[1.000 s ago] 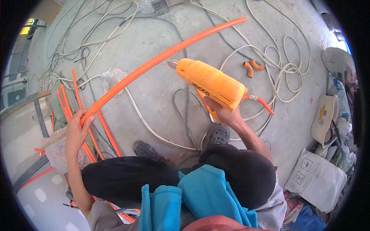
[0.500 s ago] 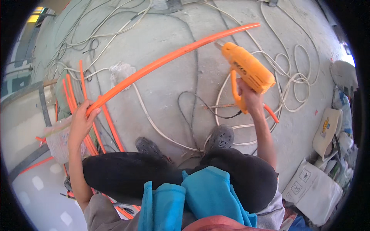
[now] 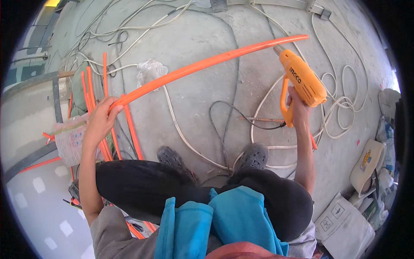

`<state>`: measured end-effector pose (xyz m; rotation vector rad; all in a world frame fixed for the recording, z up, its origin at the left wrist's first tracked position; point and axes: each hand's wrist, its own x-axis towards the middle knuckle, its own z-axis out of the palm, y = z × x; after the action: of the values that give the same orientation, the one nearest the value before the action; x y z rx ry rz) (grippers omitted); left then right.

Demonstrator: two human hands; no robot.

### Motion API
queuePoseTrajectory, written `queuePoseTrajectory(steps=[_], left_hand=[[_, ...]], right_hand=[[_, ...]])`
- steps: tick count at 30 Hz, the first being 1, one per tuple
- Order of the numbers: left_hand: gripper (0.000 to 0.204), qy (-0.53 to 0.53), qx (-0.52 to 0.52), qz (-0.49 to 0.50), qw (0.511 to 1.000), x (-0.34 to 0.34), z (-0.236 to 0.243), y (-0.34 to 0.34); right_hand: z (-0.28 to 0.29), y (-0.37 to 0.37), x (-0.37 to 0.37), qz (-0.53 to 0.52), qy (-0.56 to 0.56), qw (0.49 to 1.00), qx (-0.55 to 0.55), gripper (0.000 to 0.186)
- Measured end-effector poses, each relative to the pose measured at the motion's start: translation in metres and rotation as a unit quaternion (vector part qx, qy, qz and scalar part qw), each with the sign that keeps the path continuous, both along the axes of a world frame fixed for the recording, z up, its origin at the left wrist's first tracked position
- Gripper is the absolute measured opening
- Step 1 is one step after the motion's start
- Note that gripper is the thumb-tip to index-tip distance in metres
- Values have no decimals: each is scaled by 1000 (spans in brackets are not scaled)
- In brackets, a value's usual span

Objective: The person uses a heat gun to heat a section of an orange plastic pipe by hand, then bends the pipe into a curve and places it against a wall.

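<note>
My left hand (image 3: 102, 117) is closed around the near end of a long orange plastic pipe (image 3: 189, 70). The pipe slants up to the right over the floor and bends slightly toward its far end. In my right hand (image 3: 298, 108) is a yellow heat gun (image 3: 303, 80), held by its handle. Its metal nozzle (image 3: 278, 49) points at the pipe's underside, close to the far end; whether they touch I cannot tell. A dark cord (image 3: 263, 127) runs from the base of the handle.
Several more orange pipes (image 3: 133, 129) stand or lean at the left, beside a printed plastic bag (image 3: 71, 140). White cables (image 3: 174, 123) loop over the concrete floor (image 3: 202, 34). A crumpled clear plastic bag (image 3: 151, 71) lies behind the pipe. At right are a cream visor cap (image 3: 367, 166) and a white sack (image 3: 345, 222).
The heat gun has shifted right along the pipe, its nozzle now nearer the far end. The whole scene sits a little further right in view. Both hands keep their grip.
</note>
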<state>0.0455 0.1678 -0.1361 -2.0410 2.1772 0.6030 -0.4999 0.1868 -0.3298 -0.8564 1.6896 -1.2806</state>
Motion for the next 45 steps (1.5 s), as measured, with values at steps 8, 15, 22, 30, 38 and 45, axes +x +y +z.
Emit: queuePoseTrajectory(steps=[8,15,22,30,38,45], left_hand=[[37,39,27,19,999,1,3,-1],[35,57,7,33,998,0,6,6],[32,71,-37,2,997,4,6,10],[32,77,-38,7,996,0,7,11],[33,102,-47,-1,994,1,3,9],[32,125,-7,10,992,4,-2,4]], right_hand=[[29,39,33,83,8,996,41,10],[47,62,62,154,12,983,100,12],[54,77,79,235,33,968,87,17],[62,81,99,304,66,950,-30,21],[49,80,86,274,106,954,-62,18],[25,67,49,144,83,982,85,17]])
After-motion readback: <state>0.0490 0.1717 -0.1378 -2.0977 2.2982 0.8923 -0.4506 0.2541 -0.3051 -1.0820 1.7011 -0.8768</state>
